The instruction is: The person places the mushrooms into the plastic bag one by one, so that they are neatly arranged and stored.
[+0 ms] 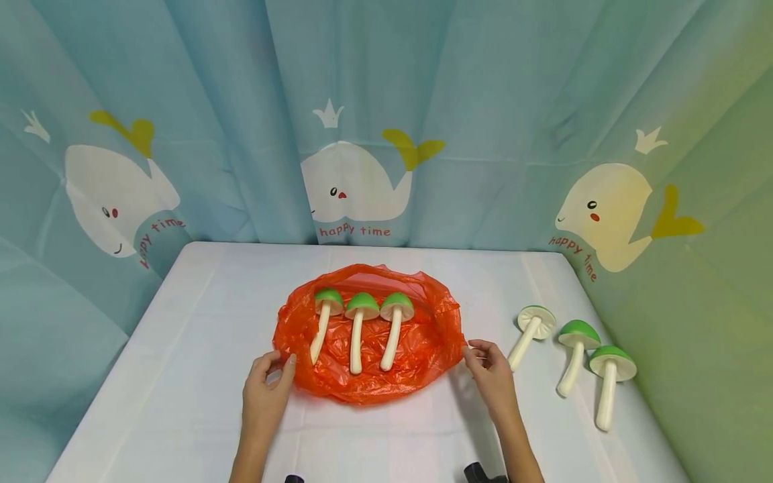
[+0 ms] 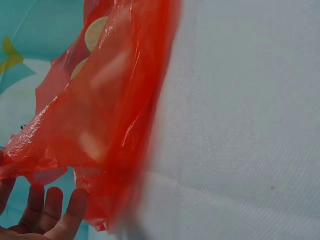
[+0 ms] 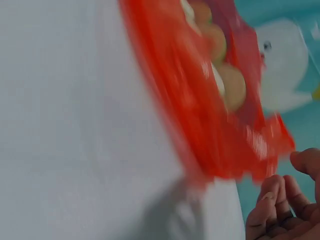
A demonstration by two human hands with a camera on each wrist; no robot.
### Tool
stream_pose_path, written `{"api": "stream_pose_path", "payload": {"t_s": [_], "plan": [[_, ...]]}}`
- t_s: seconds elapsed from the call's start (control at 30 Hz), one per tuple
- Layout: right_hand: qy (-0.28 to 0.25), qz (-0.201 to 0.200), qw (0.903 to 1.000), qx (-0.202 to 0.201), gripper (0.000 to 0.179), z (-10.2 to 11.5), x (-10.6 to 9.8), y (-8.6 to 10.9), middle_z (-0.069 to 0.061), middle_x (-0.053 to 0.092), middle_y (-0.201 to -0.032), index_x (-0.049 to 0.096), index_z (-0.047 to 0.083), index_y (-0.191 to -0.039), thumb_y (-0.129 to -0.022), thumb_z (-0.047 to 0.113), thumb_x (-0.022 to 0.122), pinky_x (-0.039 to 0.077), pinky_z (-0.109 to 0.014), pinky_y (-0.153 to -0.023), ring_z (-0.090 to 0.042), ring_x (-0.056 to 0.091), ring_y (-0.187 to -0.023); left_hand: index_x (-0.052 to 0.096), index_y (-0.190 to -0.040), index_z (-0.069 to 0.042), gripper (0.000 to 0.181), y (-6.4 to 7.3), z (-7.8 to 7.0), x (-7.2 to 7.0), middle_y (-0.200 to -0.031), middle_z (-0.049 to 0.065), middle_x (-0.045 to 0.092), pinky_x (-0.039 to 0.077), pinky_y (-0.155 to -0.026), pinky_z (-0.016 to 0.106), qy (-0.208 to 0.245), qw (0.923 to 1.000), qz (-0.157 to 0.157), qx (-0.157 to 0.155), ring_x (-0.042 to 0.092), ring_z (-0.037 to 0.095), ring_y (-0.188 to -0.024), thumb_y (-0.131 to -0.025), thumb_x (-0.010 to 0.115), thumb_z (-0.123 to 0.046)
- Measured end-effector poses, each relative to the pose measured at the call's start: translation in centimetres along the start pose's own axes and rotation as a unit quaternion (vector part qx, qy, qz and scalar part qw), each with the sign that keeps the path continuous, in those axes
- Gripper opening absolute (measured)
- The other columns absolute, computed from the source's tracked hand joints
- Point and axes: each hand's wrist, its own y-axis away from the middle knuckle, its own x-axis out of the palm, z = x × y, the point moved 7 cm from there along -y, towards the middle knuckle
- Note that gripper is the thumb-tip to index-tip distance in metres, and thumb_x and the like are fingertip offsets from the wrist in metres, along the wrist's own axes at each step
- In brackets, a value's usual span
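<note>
A red plastic bag (image 1: 362, 392) lies spread wide on the table. Inside or on it, side by side, are three toy mushrooms (image 1: 356, 339) with green caps and pale stems. My left hand (image 1: 266, 389) pinches the bag's rim at its left edge, thumb on the inner side, as the left wrist view shows. At the right edge, my right hand (image 1: 492, 379) has the rim between thumb and fingers; blur in the right wrist view hides how firmly. Seen from the right wrist, the mushroom caps (image 3: 232, 87) show behind the bag wall.
Three more mushrooms (image 1: 578, 355) lie on the white table (image 1: 199, 376) to the right of my right hand. Dark objects (image 1: 477, 471) show at the lower frame edge. A blue curtain (image 1: 501, 121) with whale prints hangs behind the table and along its sides.
</note>
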Motion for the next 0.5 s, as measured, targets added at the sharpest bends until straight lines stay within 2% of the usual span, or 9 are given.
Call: {"api": "stream_pose_path", "payload": {"t_s": [0.07, 0.13, 0.2, 0.3, 0.4, 0.5], "plan": [[0.059, -0.030, 0.9977, -0.014, 0.027, -0.4, -1.7, -0.4, -0.009, 0.061, -0.089, 0.060, -0.001, -0.108, -0.088, 0.015, 0.066, 0.045, -0.016, -0.059, -0.011, 0.056, -0.073, 0.059, -0.110, 0.002, 0.033, 0.0, 0.2, 0.1, -0.105, 0.009, 0.055, 0.047, -0.074, 0.011, 0.002, 1.0000, 0.004, -0.008, 0.053, 0.024, -0.102, -0.092, 0.062, -0.026], [0.122, -0.064, 0.9896, -0.041, 0.026, -0.6, -3.6, -0.6, -0.012, 0.061, -0.091, 0.060, -0.002, -0.107, -0.087, 0.014, 0.067, 0.045, -0.018, -0.060, -0.016, 0.059, -0.076, 0.059, -0.110, 0.001, 0.033, 0.1, 0.3, 0.3, -0.105, 0.009, 0.055, 0.048, -0.074, 0.012, 0.003, 0.9999, 0.007, -0.012, 0.053, 0.023, -0.102, -0.092, 0.062, -0.026], [0.187, -0.105, 0.9746, -0.064, 0.027, -0.7, -5.6, -0.5, -0.017, 0.059, -0.093, 0.059, -0.004, -0.106, -0.086, 0.011, 0.068, 0.046, -0.025, -0.062, -0.024, 0.059, -0.079, 0.059, -0.111, 0.002, 0.032, 0.1, 0.2, 0.4, -0.105, 0.010, 0.055, 0.051, -0.077, 0.020, 0.005, 0.9999, 0.008, -0.012, 0.053, 0.025, -0.102, -0.092, 0.061, -0.025], [0.250, -0.160, 0.9525, -0.068, 0.030, -1.0, -8.5, -0.1, -0.026, 0.052, -0.096, 0.056, -0.009, -0.106, -0.083, 0.006, 0.068, 0.046, -0.041, -0.066, -0.037, 0.055, -0.083, 0.059, -0.110, 0.003, 0.031, 0.2, 0.0, 0.4, -0.105, 0.012, 0.056, 0.053, -0.080, 0.032, 0.008, 0.9999, 0.006, -0.005, 0.054, 0.027, -0.102, -0.092, 0.062, -0.023], [0.283, -0.182, 0.9415, -0.019, 0.038, -2.0, -11.1, -0.1, -0.031, 0.046, -0.097, 0.051, -0.013, -0.109, -0.083, 0.008, 0.067, 0.041, -0.054, -0.069, -0.045, 0.048, -0.088, 0.060, -0.109, 0.003, 0.030, 0.1, -0.1, 0.0, -0.105, 0.012, 0.056, 0.053, -0.079, 0.031, 0.004, 1.0000, -0.005, 0.005, 0.055, 0.028, -0.102, -0.092, 0.062, -0.022], [0.288, -0.174, 0.9402, 0.052, 0.047, -3.8, -13.0, -0.4, -0.033, 0.042, -0.097, 0.043, -0.016, -0.112, -0.084, 0.014, 0.066, 0.040, -0.058, -0.066, -0.050, 0.045, -0.089, 0.061, -0.108, 0.002, 0.029, 0.0, -0.2, -0.4, -0.105, 0.011, 0.057, 0.053, -0.078, 0.026, 0.001, 0.9998, -0.015, 0.009, 0.055, 0.028, -0.103, -0.092, 0.062, -0.023]]}}
